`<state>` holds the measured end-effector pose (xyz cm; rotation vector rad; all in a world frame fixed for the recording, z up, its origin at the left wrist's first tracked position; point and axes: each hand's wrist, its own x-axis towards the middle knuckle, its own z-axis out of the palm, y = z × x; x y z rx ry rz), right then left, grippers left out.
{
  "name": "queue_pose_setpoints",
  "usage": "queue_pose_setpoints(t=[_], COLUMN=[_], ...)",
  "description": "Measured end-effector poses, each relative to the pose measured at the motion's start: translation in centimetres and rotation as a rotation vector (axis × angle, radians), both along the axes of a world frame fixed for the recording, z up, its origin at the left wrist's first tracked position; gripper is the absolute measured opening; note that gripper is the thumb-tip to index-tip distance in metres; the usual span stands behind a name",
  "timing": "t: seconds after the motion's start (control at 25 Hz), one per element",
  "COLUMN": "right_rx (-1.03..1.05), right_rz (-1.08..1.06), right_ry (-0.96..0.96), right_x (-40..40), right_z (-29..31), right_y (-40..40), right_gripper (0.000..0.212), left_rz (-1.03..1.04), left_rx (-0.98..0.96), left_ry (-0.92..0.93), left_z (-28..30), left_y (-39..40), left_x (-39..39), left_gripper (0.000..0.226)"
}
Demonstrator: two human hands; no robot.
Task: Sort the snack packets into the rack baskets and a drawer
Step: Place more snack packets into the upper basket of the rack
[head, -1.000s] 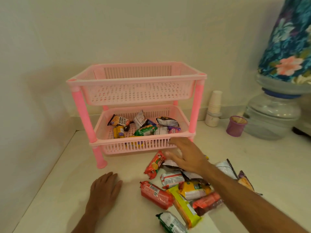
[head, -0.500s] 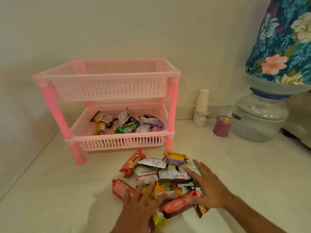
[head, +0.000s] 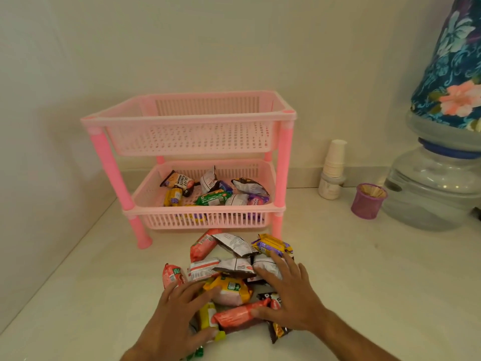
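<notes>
A pink two-tier rack stands against the wall. Its top basket (head: 187,118) looks empty. The lower basket (head: 203,211) holds several snack packets, among them a green one (head: 212,199) and a salted-peanuts packet (head: 179,180). In front of the rack lies a pile of packets on the counter: a red one (head: 234,315), a yellow one (head: 231,287), a silver one (head: 234,243) and a purple-yellow one (head: 270,244). My left hand (head: 179,313) rests on the pile's near left, fingers spread. My right hand (head: 289,295) lies flat on its right side, thumb against the red packet. No drawer is visible.
A stack of paper cups (head: 334,160) and a purple cup of wooden sticks (head: 368,201) stand right of the rack. Further right is a water jar (head: 432,188) under a floral cover (head: 453,74). A wall closes the left side of the counter (head: 78,295).
My left hand moved from the bare counter onto the pile. My right hand drew back from the lower basket's front onto the pile's right side.
</notes>
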<state>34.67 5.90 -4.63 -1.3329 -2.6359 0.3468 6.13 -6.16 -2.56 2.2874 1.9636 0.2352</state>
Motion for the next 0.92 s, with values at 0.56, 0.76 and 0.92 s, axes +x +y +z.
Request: queue_pose_setpoints(t=[0.56, 0.76, 0.92], right_rx=[-0.062, -0.117, -0.309], right_rz=[-0.161, -0.16, -0.064], right_ry=[0.341, 0.713, 0.995], right_x=[-3.2, -2.8, -3.9], right_z=[2.9, 7.9, 13.1], right_y=[2.5, 3.5, 4.5], right_gripper=[0.047, 0.03, 0.033], left_rz=[0.002, -0.117, -0.217], left_rx=[0.348, 0.499, 0.362], left_ry=[-0.209, -0.445, -0.493], left_z=[2.7, 6.9, 10.5], left_y=[2.5, 5.6, 8.3], left_x=[-1.6, 0.1, 1.5], left_gripper=[0.056, 0.056, 0.078])
